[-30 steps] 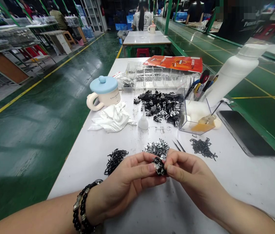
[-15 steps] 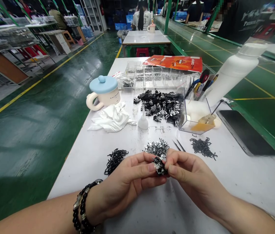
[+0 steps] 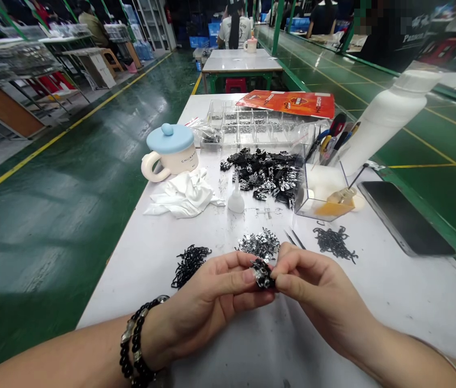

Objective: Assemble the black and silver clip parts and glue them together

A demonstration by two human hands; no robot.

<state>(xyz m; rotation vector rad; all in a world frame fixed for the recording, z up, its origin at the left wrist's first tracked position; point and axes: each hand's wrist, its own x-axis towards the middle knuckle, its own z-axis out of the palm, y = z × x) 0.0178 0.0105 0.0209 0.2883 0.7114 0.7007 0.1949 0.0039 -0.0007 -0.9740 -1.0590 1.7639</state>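
Between the thumb and fingers of my left hand (image 3: 220,293) is a small black and silver part (image 3: 262,274), held above the table. My right hand (image 3: 312,277) pinches at the part's right edge with thumb and forefinger; whether a smaller piece is between those fingertips is hidden. Just behind the hands lies a heap of small silver metal pieces (image 3: 261,242). Thin black curved pieces lie in one pile (image 3: 190,264) left of my left hand and in another pile (image 3: 335,242) beyond my right hand. Tweezers (image 3: 295,239) rest near the right fingertips.
Farther back are a heap of black and silver parts (image 3: 268,172), a small squeeze bottle (image 3: 236,201), a white cloth (image 3: 183,196) and a lidded mug (image 3: 171,153). To the right stand a clear tool box (image 3: 325,213), a white bottle (image 3: 389,118) and a phone (image 3: 408,218). A compartment tray (image 3: 232,143) sits behind.
Both hands keep hold at the same place, with only slight finger movement. The whole view has shifted a little; the things on the table lie as before.
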